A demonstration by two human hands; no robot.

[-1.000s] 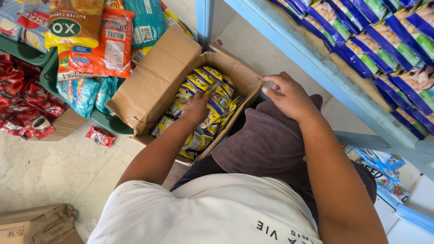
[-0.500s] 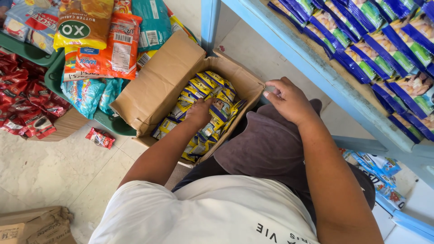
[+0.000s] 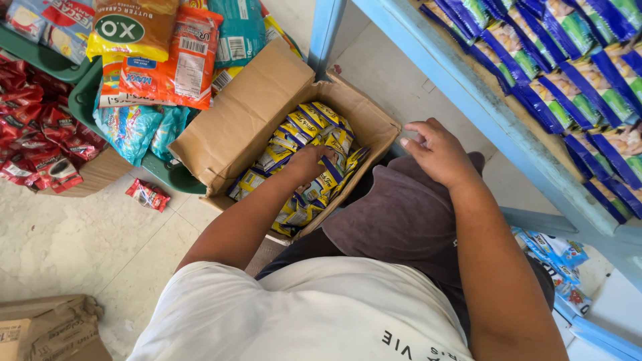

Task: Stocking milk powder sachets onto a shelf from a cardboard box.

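Box [image 3: 247,120] of brown cardboard, flaps open, on pale floor [image 3: 73,234] against knee, tilted toward viewer. Packets [image 3: 314,137], yellow and blue, packed inside in rows, filling most of box. Left hand [image 3: 309,160] down inside box, palm on packets, fingers curled among them; grip on any single packet impossible to tell, fingertips hidden. Right hand [image 3: 438,152] outside box, just beside its right wall, resting on knee in grey shorts [image 3: 401,220]; fingers loosely bent, half closed, nothing visible in them. White shirt [image 3: 301,314] low in frame.

Green crate [image 3: 87,100] left of box, touching its outer flap, heaped with big snack bags: orange bag [image 3: 174,60], yellow bag [image 3: 127,30], teal bag [image 3: 237,30], light blue bags [image 3: 127,130] hanging over rim. Red sachets [image 3: 33,127] piled at far left, one stray red sachet [image 3: 148,195] on floor near crate. Crumpled brown carton [image 3: 47,331] in bottom left corner, well apart from hands.

Blue shelf [image 3: 468,87] running diagonally at right, above right hand, lined with blue-and-green packs [image 3: 575,73] in overlapping rows. More blue packs [image 3: 555,251] low on right, below shelf rail, partly hidden by arm.
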